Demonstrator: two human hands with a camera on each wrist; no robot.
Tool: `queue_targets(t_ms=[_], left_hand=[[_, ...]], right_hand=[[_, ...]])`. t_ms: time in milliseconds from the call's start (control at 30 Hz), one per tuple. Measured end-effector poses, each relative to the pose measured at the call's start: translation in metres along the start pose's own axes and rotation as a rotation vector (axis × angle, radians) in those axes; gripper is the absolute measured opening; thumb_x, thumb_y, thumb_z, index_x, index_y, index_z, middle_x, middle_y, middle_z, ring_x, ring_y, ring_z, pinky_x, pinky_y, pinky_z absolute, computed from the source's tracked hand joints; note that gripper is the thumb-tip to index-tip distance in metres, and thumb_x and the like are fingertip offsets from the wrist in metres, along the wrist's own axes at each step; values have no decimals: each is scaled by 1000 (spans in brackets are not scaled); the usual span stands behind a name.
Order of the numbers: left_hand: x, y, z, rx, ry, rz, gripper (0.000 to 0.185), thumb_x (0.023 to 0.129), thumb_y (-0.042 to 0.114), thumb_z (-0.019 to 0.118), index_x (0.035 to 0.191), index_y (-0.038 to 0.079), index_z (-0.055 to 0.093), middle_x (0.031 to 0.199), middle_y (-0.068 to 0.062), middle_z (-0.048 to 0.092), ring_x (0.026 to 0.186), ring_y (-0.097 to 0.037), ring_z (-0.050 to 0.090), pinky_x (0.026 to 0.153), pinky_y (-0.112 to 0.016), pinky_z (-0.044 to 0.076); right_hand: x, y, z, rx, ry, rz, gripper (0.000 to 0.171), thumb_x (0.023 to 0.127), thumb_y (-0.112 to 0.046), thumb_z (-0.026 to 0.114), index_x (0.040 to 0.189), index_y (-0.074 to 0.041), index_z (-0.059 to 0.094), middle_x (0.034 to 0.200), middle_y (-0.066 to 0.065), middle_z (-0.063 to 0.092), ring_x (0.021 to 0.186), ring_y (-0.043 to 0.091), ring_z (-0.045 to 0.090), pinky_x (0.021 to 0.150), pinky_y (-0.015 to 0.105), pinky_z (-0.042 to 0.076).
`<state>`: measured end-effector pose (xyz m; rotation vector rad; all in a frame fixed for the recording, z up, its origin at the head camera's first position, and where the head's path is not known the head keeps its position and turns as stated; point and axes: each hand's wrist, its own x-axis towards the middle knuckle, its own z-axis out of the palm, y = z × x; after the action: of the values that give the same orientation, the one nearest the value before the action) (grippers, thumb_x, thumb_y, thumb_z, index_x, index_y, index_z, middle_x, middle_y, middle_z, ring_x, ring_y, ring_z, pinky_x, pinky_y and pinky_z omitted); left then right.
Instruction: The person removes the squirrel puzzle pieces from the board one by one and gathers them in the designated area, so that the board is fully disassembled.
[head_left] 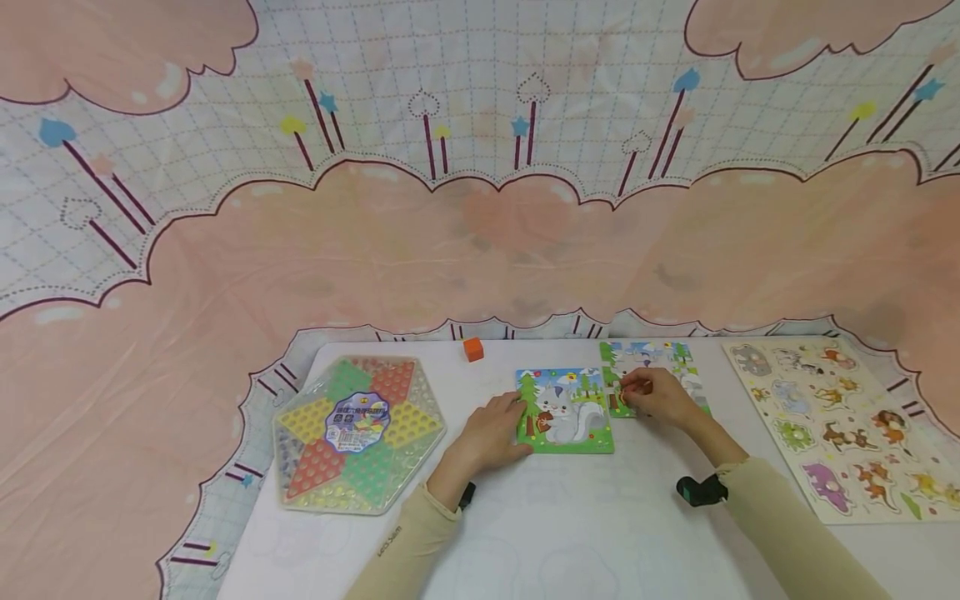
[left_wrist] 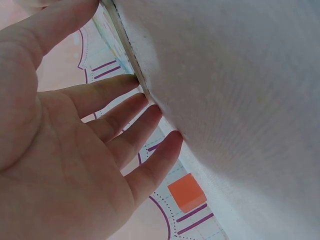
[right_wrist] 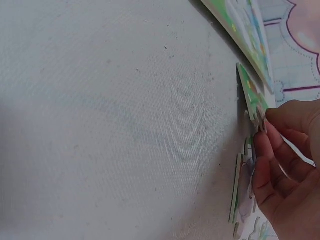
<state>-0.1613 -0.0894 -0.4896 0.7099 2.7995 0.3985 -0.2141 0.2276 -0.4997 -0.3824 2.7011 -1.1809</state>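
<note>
A square picture board with a grey squirrel (head_left: pixel 566 408) lies on the white table. My left hand (head_left: pixel 487 433) rests at its left side, its fairly straight fingertips touching the board's edge in the left wrist view. Just right and farther back lies a second squirrel picture, a jigsaw puzzle (head_left: pixel 686 371) in loose pieces. Over its left part, my right hand (head_left: pixel 662 400) pinches a small puzzle piece (right_wrist: pixel 260 119) between thumb and fingers. Other puzzle pieces (right_wrist: pixel 242 185) lie beneath that hand, partly hidden by it.
A hexagonal board with colored triangles (head_left: pixel 356 433) lies on the left of the white table (head_left: pixel 540 533). An orange cube (head_left: pixel 473 349) sits at the back edge. A large animal puzzle board (head_left: pixel 855 425) lies at the right. Patterned cloth (head_left: pixel 480 242) hangs behind.
</note>
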Motion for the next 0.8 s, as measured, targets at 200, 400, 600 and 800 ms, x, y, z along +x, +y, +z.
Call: queue_targets(t_ms=[200,400,600,800], left_hand=[[1,2,0,0,2,-4,71,89,40,71,145,3,47,152,-11,40,138,-26,38,104,-46,41],[3,2,-1,-2,-3,-9,71,89,39,71,145,3,47,152,-11,39,139,-27,38,105,-45,41],[3,2,1,-8,-14,-18,71,90,40,70,145,3,46,153,-11,38,139,-27,37,106,-46,40],[5,0,0,-23,4,-18,70,92,41,68,147,5,45,154,-10,37,140,-27,36,108,-47,37]], right_hand=[[0,-2,-2,-19,6,1,16,91,-1,65,105,6,67,90,9,68,79,20,57,64,26,48],[1,-2,-2,-35,24,-5,16,90,0,65,104,7,68,90,11,69,81,20,61,68,30,50],[1,-2,-3,-15,27,10,17,91,-1,64,106,8,67,92,13,69,84,23,63,70,30,52],[0,-4,-6,-23,31,25,18,93,-5,63,107,5,67,94,12,68,85,24,61,69,30,51]])
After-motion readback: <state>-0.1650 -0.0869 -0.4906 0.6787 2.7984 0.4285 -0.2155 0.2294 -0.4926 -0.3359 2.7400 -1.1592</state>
